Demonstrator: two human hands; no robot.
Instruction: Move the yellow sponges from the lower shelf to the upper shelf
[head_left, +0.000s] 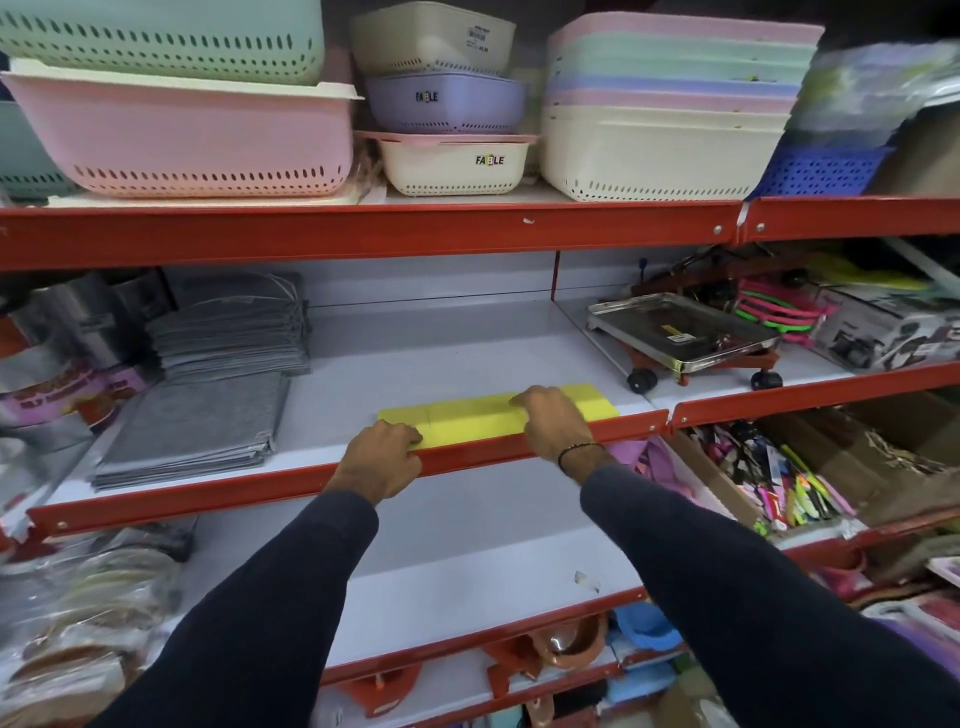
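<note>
I am resting both hands on the row of flat yellow foam sponges (470, 418) lying along the front lip of the white upper shelf (441, 343), left hand (382, 457) loosely curled at its left end, right hand (553, 421) spread flat on top, apparently squaring it up. Stacked grey cloth mats (197, 421) and a steel wheeled tray (680, 332) are flanking it, well apart; the bare white lower shelf (467, 545) is showing no sponges.

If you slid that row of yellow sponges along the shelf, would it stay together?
Probably not: the yellow sponges show seams, so they look like separate blocks that could drift apart. They are likely light and squashy, and their flat faces make rolling unlikely.
</note>
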